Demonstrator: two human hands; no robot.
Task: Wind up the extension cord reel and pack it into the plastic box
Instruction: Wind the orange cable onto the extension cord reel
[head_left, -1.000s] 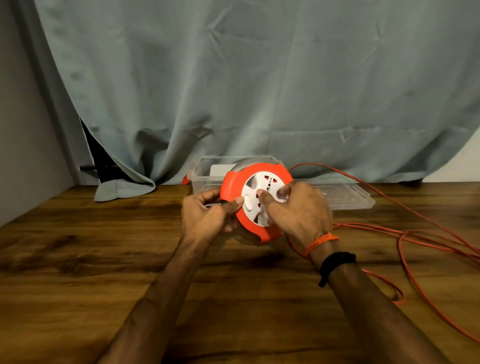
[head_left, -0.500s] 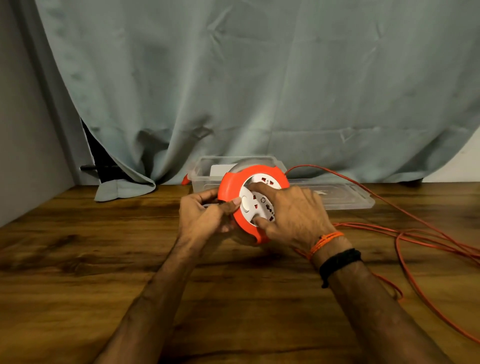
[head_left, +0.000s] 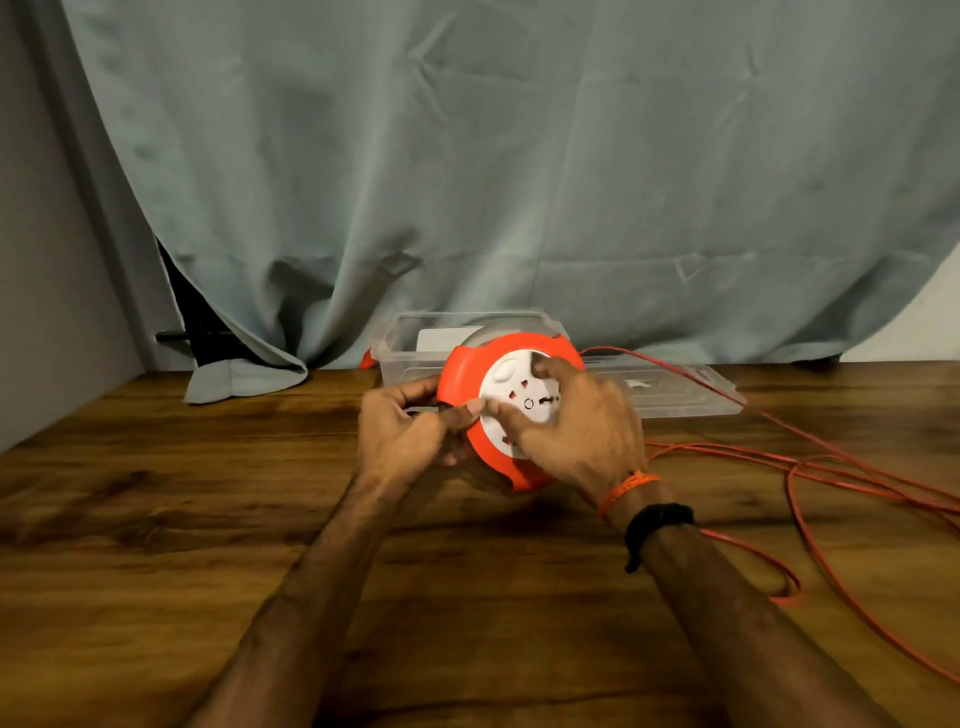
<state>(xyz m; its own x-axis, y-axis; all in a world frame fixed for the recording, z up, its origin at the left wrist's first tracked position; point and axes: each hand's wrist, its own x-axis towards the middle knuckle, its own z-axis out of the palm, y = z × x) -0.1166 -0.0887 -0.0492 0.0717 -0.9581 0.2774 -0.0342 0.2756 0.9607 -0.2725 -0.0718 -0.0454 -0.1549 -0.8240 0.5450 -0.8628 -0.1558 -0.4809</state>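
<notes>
So that the reel stayed steady above the worktop, the left hand gripped its rim while the right hand gripped the white middle to turn it. Much cord lay loose; the box waited just behind.

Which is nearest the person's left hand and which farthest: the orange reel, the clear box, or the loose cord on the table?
1. Orange reel: gripped by the left hand.
2. Clear box: just behind.
3. Loose cord: far right.
</notes>
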